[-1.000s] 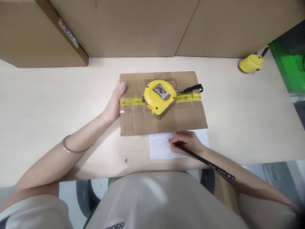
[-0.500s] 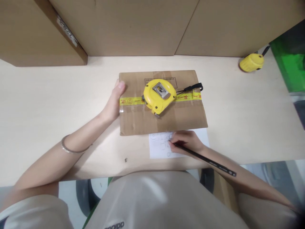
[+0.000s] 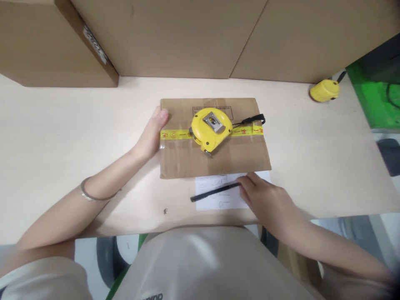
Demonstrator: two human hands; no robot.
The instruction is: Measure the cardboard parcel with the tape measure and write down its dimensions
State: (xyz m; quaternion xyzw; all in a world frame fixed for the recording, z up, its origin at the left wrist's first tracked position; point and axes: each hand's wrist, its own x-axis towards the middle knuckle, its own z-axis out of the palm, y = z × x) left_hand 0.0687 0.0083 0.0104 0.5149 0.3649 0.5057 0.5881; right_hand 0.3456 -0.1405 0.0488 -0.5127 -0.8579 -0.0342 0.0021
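Observation:
My left hand [image 3: 151, 135] grips the left edge of a flat cardboard box [image 3: 187, 160], thumb on top. The box is sealed with yellow printed tape. A yellow tape measure [image 3: 211, 127] lies on the box, its black wrist strap [image 3: 253, 121] trailing right. In front of the box lies a white sheet of paper [image 3: 218, 203] with pencilled marks. A black pen [image 3: 214, 192] lies almost flat across the sheet, pointing left. My right hand [image 3: 265, 200] rests on the paper's right part, its fingertips closed on the pen's right end.
The light wooden table [image 3: 62, 125] carries large cardboard boxes [image 3: 171, 37] along its back edge and one [image 3: 46, 41] at the back left. A second yellow tape measure [image 3: 325, 90] sits at the back right, beside a green bin [image 3: 375, 96].
The pen was upright in a writing grip on the paper with its tail toward me. It now lies across the sheet pointing left, and my right hand has shifted right. My left hand has stayed put.

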